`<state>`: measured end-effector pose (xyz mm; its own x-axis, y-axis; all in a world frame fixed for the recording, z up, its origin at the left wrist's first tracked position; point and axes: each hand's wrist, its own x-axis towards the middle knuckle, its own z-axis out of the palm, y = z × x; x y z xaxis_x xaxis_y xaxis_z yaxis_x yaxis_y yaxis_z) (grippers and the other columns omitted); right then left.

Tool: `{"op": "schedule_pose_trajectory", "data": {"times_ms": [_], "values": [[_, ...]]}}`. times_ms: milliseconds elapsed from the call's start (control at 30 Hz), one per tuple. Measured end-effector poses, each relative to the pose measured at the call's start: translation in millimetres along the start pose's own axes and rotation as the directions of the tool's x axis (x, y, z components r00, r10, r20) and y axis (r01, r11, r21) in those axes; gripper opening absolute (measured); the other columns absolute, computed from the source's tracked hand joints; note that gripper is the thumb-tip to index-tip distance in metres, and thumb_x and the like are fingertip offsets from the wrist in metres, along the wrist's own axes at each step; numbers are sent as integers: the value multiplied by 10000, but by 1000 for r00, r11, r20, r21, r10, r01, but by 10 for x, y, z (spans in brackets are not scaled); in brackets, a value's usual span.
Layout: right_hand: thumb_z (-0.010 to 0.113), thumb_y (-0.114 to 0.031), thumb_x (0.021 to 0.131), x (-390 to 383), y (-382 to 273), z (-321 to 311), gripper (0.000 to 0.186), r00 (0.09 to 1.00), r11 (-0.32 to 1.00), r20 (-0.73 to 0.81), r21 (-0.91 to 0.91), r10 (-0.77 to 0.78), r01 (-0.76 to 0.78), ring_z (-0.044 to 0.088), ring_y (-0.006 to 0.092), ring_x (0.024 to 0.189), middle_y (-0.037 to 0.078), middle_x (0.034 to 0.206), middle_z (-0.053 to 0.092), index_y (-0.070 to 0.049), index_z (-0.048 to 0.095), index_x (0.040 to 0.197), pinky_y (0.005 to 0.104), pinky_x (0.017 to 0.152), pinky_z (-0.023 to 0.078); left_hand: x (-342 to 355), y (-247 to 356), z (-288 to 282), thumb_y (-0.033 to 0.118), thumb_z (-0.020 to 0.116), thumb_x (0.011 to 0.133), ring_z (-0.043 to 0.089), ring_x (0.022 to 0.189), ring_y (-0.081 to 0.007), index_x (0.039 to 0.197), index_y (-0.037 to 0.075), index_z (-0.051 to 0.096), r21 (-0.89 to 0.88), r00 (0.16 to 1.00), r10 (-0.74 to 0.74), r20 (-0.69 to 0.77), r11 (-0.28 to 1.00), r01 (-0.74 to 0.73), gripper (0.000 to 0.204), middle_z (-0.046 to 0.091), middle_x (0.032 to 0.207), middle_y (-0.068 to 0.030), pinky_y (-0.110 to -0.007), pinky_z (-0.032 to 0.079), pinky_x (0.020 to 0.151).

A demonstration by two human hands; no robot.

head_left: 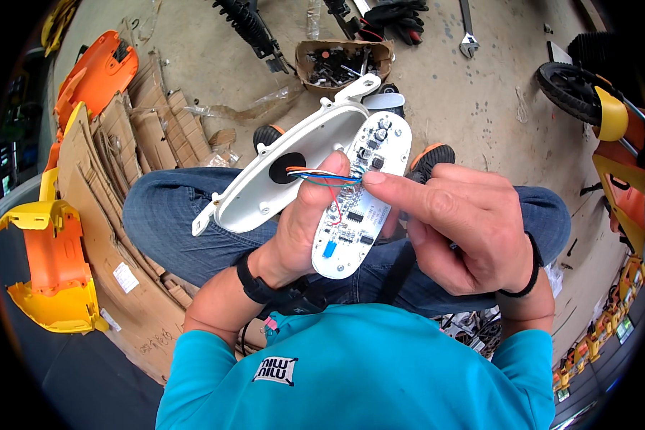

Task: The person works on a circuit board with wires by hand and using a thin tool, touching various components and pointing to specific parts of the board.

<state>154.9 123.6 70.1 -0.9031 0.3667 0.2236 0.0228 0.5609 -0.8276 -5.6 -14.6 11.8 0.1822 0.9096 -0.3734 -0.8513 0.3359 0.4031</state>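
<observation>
My left hand (299, 228) is closed on a long oval white circuit board (355, 233), its thumb lying by the wires near the board's left edge. A bundle of thin coloured wires (322, 174) runs from a black round patch in an oval white plastic housing (245, 204) to the middle of the board. The housing sits tilted beyond my left hand, above my left thigh. My right hand (460, 222) holds nothing visible; its index finger is stretched out, with the tip at the wire ends on the board. Its other fingers are partly curled.
A cardboard box of small metal parts (342, 64) stands ahead, near black springs (247, 29). An adjustable wrench (468, 36) and black gloves (395, 16) lie on the floor. Flattened cardboard (97, 193) and orange-yellow panels (54, 251) are left; a black wheel (568, 92) is right.
</observation>
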Motion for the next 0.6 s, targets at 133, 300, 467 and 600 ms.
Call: {"op": "schedule_pose_trajectory", "data": {"times_ms": [133,300,467,600], "values": [[585,69,652,-21,-8,18,586,1000,1000,-3,-12,-2,2,507,196,512,44,649,607,-4,630,1232,312,482,394,19,-13,-26,619,354,969,653,923,-191,1235,30,504,-84,999,1,47,996,3,663,653,1033,-137,-301,530,806],[594,78,641,-26,-3,59,618,1000,1000,-17,24,-11,12,511,204,523,60,681,608,15,605,1255,315,479,394,1,10,-2,593,346,979,651,905,-178,1252,29,506,-67,1000,2,22,998,-1,647,654,1026,-122,-296,532,792],[595,89,631,-21,9,99,629,999,999,-23,18,-28,28,507,203,527,62,692,596,38,593,1258,315,474,387,42,41,-22,595,341,981,649,887,-169,1218,30,540,-100,996,9,94,995,0,644,656,1015,-111,-285,529,768],[598,93,625,-24,-7,62,629,998,987,40,-145,-57,62,504,195,525,45,667,579,39,598,1252,309,474,386,43,-10,-6,585,336,989,652,861,-169,1211,29,546,-139,999,25,30,990,-20,635,657,1012,-111,-282,530,754]]}}
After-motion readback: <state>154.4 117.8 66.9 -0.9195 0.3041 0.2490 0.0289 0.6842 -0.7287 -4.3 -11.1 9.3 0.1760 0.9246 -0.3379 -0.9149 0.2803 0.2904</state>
